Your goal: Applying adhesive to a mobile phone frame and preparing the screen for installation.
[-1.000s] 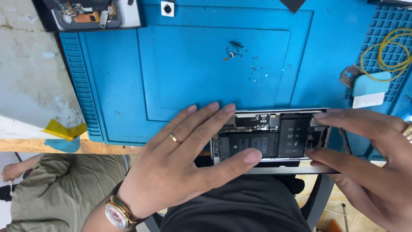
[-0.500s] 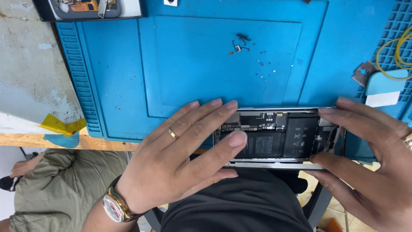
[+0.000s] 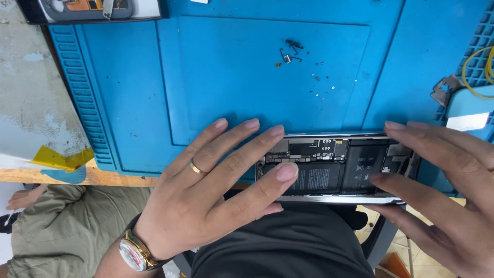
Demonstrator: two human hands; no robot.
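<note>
An opened smartphone [image 3: 334,167] lies sideways at the near edge of the blue repair mat [image 3: 231,77], its black battery and circuit board exposed. My left hand [image 3: 216,190], with a gold ring and a wristwatch, grips the phone's left end, thumb under the frame and fingers over it. My right hand [image 3: 442,180] holds the right end, fingers along the top edge and thumb at the lower rim. Both hands hold the phone partly over the table's edge, above my lap.
Small screws and metal brackets [image 3: 290,51] lie scattered on the mat's middle. A tray with another device [image 3: 87,9] sits at the top left. Yellow wire [image 3: 476,72] and a metal part [image 3: 445,90] lie at right. Yellow tape [image 3: 62,158] is at the left table edge.
Both hands and the phone sit a little further right and lower in view. The grip on both ends stays the same.
</note>
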